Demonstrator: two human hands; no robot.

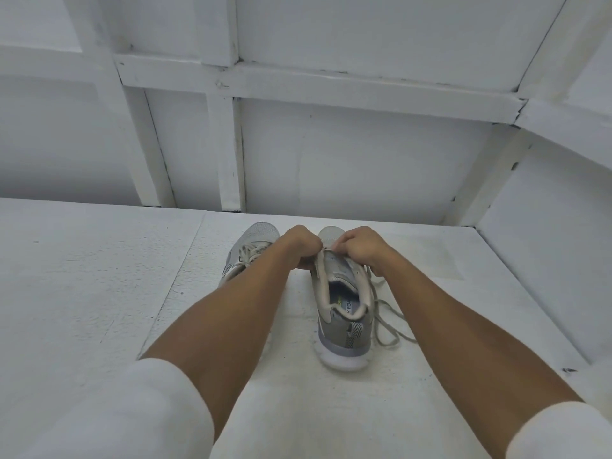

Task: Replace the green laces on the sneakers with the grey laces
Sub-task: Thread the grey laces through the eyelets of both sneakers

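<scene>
Both hands at the right sneaker's front eyelets.
Left sneaker (255,240) stood laced on the white table (99,276); left hand (299,243) gripped the right sneaker (344,313) by its eyelet edge; right hand (359,245) pinched the grey lace (387,313), slack trailing rightward.

White surface (99,276): two sneakers (344,313), loose lace (397,313)

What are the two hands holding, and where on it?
The left hand and right hand seem to pinch the grey lace near its tip, over the front eyelets of the sneaker.
</scene>
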